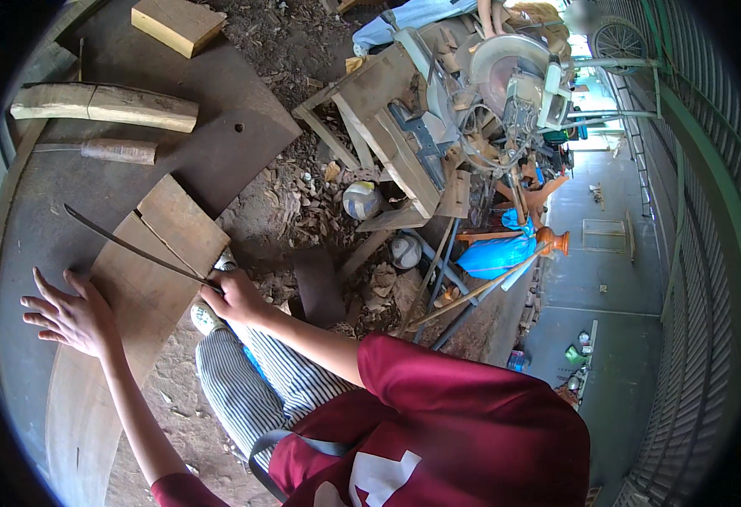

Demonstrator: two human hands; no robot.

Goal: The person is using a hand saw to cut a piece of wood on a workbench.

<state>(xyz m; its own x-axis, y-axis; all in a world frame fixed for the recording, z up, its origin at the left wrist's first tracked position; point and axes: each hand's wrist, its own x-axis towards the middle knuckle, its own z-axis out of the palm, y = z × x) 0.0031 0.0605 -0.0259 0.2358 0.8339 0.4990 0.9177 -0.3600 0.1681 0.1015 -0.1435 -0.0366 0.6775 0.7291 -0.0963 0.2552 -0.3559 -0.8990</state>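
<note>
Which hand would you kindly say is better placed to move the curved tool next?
Probably the right hand: it holds the curved tool at one end, while the left hand is spread open.

Counting two bare hands: one left hand (79,316), one right hand (237,297). Holding one thin, curved, dark blade (125,245) in the latter. Counting one long, light-brown wooden board (150,313) near both hands. Counting beyond the left hand one slim tool with a brown cylindrical handle (118,151), one long pale wooden bar (138,107) and one rectangular yellowish wooden block (172,27). Counting beyond the right hand, farther rightward, two rounded whitish balls (362,201) and one bright blue plastic bag (493,255).
</note>
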